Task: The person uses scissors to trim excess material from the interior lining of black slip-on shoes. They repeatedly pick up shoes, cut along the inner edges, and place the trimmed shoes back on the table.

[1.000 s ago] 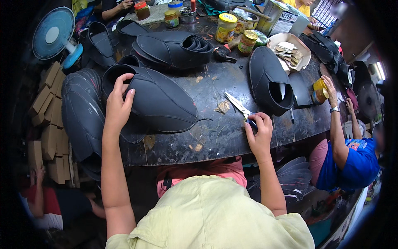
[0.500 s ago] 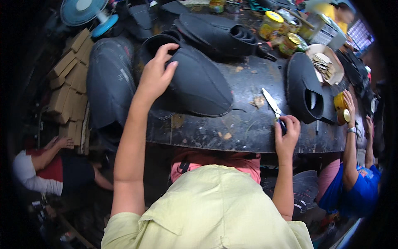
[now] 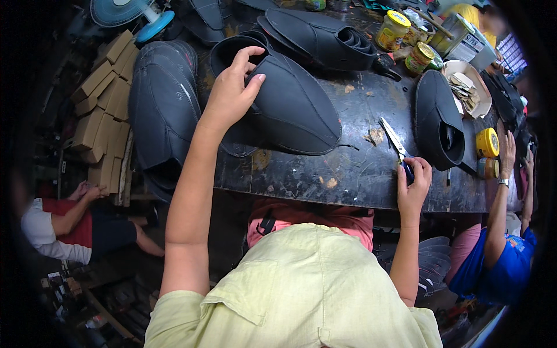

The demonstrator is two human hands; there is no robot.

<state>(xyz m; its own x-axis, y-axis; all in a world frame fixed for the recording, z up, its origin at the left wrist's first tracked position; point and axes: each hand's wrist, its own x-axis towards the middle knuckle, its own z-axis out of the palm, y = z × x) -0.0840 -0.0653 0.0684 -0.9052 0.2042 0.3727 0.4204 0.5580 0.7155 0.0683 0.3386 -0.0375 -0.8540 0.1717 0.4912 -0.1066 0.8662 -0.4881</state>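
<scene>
My left hand (image 3: pixel 232 90) grips the opening of a black stitched shoe upper (image 3: pixel 299 107), thumb and curled fingers at its rim. The upper rests near the table's front edge, its rounded toe pointing right, with a loose thread end by the tip. Beside the right part of the edge, my right hand (image 3: pixel 413 180) is closed round the dark handles of a pair of scissors (image 3: pixel 393 138). The scissors' blades lie close together and point away from me. Right of them stands another black shoe upper (image 3: pixel 436 113), its opening toward me.
Stacked black uppers (image 3: pixel 165 101) lie left, more uppers (image 3: pixel 319 37) behind. Jars (image 3: pixel 393 30) and a tray of small pieces (image 3: pixel 464 90) stand at the back right. A co-worker's hand (image 3: pixel 507 153) is near a yellow jar (image 3: pixel 487 142). Left are cardboard boxes (image 3: pixel 96 127) and a fan (image 3: pixel 154 26).
The whole view has shifted, so the table's things appear farther right. Both my hands keep their holds. The co-worker's hand at the right has come slightly away from the yellow jar.
</scene>
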